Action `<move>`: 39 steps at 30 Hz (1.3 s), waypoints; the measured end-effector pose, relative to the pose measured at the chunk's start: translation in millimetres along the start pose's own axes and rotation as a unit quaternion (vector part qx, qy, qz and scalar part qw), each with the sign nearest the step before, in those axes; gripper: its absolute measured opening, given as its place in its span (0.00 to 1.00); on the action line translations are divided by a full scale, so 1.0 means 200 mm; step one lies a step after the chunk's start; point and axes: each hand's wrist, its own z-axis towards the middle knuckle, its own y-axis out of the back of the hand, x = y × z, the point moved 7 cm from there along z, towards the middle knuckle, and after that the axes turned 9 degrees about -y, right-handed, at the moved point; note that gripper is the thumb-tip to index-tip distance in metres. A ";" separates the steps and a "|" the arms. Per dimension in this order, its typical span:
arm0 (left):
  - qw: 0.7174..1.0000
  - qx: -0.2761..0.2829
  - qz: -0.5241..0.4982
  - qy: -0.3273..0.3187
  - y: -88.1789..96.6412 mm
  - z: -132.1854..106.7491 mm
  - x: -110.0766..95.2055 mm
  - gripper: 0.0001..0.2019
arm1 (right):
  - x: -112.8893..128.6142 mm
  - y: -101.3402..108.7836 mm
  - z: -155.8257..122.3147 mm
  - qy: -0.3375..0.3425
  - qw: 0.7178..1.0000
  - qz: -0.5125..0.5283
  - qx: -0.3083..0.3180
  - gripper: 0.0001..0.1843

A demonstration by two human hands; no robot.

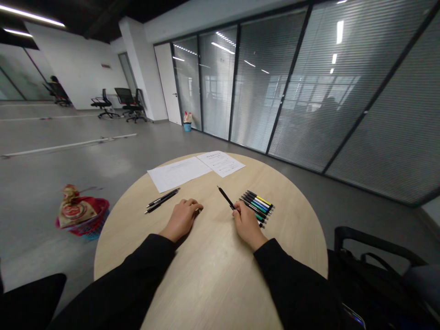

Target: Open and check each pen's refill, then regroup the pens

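Observation:
Between the thumb and fingers of my right hand (248, 223) is a black pen (225, 197), its tip pointing up and left over the table. Just beside that hand, a row of several pens (257, 204) lies side by side, with yellow, white, blue, green and black barrels; my fingers cover part of the row. My left hand (183, 217) rests on the tabletop with its fingers loosely bent and nothing visible in them. To its left lie black pens (162, 200), close together and slanted.
Two printed sheets, a wider paper (178, 173) and a smaller paper (222, 163), lie toward the far edge of the round wooden table (213, 284). On the floor at left is a basket (103, 211) with a bag (76, 211). A black chair (378, 247) stands at right.

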 end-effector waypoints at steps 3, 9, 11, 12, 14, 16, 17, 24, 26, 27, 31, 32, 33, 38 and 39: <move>0.999 0.015 0.026 0.010 0.02 0.00 0.00 0.14 | 0.00 0.00 0.00 0.003 1.000 0.000 0.000 0.09; 0.996 0.044 0.078 0.013 0.07 0.01 -0.03 0.15 | 0.00 -0.01 0.00 0.003 1.000 -0.006 0.005 0.09; 0.994 0.041 0.102 0.014 0.09 0.01 -0.03 0.14 | 0.00 -0.01 0.00 0.002 1.000 -0.009 0.006 0.09; 0.993 0.037 0.112 0.014 0.09 0.00 -0.03 0.13 | 0.00 0.00 0.00 0.001 1.000 -0.011 0.007 0.09; 0.992 0.028 0.126 0.014 0.08 0.00 -0.01 0.12 | 0.00 0.00 0.00 -0.001 1.000 -0.014 0.009 0.09; 0.992 0.014 0.124 0.014 0.07 -0.01 0.00 0.12 | 0.00 -0.01 0.00 -0.003 1.000 -0.019 0.012 0.08; 0.993 0.006 0.115 0.017 0.07 -0.01 0.01 0.11 | 0.00 -0.01 0.00 -0.003 1.000 -0.022 0.014 0.08; 0.995 -0.077 -0.043 0.049 0.10 -0.01 0.01 0.08 | 0.03 -0.02 -0.01 0.010 0.998 -0.037 0.040 0.09; 0.990 -0.102 -0.093 0.041 0.10 -0.01 -0.02 0.07 | 0.04 -0.02 -0.02 0.020 0.998 -0.042 0.045 0.08; 0.986 -0.112 -0.113 0.040 0.11 -0.01 -0.02 0.07 | 0.05 -0.01 -0.02 0.023 0.998 -0.044 0.047 0.08; 0.974 -0.145 -0.164 0.054 0.13 -0.01 -0.04 0.07 | 0.06 -0.02 -0.02 0.031 0.997 -0.047 0.058 0.08; 0.972 -0.150 -0.169 0.059 0.14 -0.01 -0.04 0.07 | 0.06 -0.02 -0.02 0.031 0.997 -0.047 0.059 0.08; 0.971 -0.153 -0.172 0.063 0.14 -0.01 -0.05 0.07 | 0.06 -0.02 -0.02 0.031 0.997 -0.047 0.059 0.08; 0.969 -0.154 -0.183 0.066 0.16 -0.01 -0.06 0.08 | 0.06 -0.02 -0.02 0.035 0.997 -0.047 0.057 0.09; 0.969 -0.153 -0.185 0.065 0.16 -0.01 -0.06 0.08 | 0.06 -0.02 -0.02 0.037 0.997 -0.047 0.057 0.09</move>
